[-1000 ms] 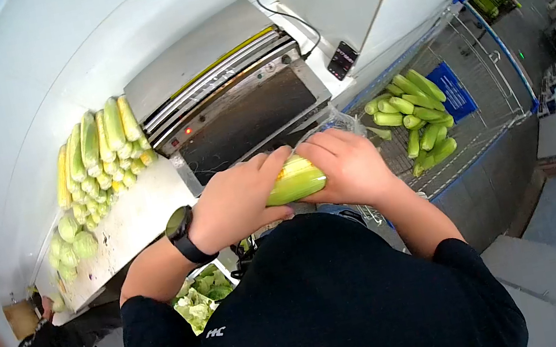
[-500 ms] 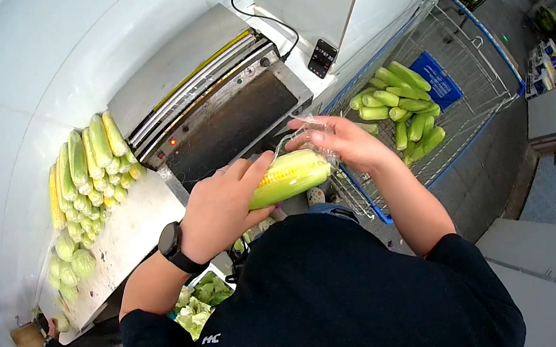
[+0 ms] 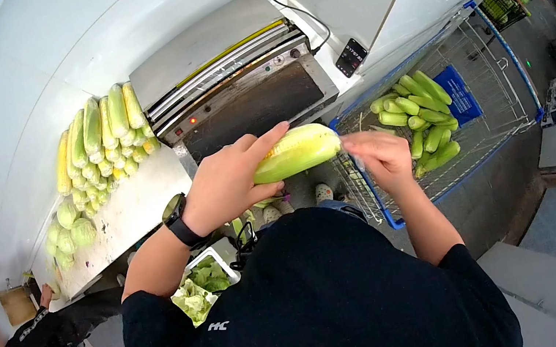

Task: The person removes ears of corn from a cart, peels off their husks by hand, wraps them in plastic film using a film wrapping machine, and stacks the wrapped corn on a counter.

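My left hand (image 3: 224, 183), with a dark watch on its wrist, is wrapped round the near end of an ear of corn (image 3: 301, 154). Green husk covers part of the ear and a strip of yellow kernels shows on top. At the other end of the ear, my right hand (image 3: 386, 154) has its fingers pinched together on clear plastic film, which is mostly hidden and hard to see. Behind the ear stands a film-wrapping machine (image 3: 253, 115) with a dark flat plate and a lit red lamp.
Corn ears (image 3: 92, 132) are stacked on the white counter (image 3: 135, 206), with round green vegetables (image 3: 72, 228) beside them. A wire shopping cart (image 3: 491, 76) at right holds more corn (image 3: 422, 103). Leaves fill a crate (image 3: 231, 263) below. Another person (image 3: 53, 332) stands at far left.
My right hand has closed from spread fingers into a pinch at the ear's end, pulling in the loose film. My left hand still grips the ear. The view has shifted slightly.
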Available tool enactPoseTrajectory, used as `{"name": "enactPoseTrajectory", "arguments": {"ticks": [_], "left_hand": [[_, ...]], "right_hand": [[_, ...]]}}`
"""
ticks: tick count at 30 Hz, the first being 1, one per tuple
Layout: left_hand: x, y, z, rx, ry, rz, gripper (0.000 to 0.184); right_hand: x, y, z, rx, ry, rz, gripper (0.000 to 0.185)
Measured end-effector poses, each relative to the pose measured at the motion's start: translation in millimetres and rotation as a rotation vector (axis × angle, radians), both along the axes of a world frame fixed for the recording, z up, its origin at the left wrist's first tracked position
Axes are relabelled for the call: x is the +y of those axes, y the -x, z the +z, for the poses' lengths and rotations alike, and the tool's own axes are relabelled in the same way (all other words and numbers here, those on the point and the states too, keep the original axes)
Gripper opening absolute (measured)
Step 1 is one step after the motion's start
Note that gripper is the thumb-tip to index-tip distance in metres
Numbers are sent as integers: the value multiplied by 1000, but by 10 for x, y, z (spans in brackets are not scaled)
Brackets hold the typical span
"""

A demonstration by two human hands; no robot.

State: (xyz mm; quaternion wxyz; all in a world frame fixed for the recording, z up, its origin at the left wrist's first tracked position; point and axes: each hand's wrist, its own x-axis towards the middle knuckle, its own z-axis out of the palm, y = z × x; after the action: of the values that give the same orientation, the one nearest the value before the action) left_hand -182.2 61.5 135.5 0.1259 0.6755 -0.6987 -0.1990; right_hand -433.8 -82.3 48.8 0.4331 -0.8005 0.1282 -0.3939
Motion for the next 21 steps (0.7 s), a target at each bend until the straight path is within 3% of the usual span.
{"name": "enactPoseTrajectory", "arguments": {"ticks": [1, 2, 5, 6, 10, 11, 13, 15, 17, 19, 21], "left_hand": [[-3, 2, 5, -3, 0, 2, 80], [-11, 1, 5, -55, 1, 1, 81], [6, 25, -37, -126, 19, -17, 81], [-8, 46, -61, -147, 46, -47, 81], [-77, 150, -135, -158, 82, -60, 81], [-99, 148, -124, -132, 75, -18, 80], [-118, 117, -140, -108, 68, 25, 80], [-103, 63, -253, -81, 201, 89, 81], [-112, 31, -302, -90, 152, 149, 80], [-105, 20, -301, -103, 105, 214, 80], [-135, 91, -293, -53, 122, 196, 80]], "right_hand": [[4, 64, 7, 59, 72, 10, 22], [1, 132, 15, 98, -60, 24, 17], [-133, 131, 10, -119, -237, -176, 13], [-125, -27, 105, -158, -165, -235, 15], [-76, -597, 367, 185, 381, -77, 37], [27, -675, 336, 362, 314, -80, 43], [111, -702, 232, 318, 386, -206, 44], [152, -600, 154, 238, 450, -189, 41], [141, -361, -20, 157, 514, -167, 39], [86, -129, -199, -158, 101, 35, 30], [24, -285, -147, -315, -345, -263, 29]]}}
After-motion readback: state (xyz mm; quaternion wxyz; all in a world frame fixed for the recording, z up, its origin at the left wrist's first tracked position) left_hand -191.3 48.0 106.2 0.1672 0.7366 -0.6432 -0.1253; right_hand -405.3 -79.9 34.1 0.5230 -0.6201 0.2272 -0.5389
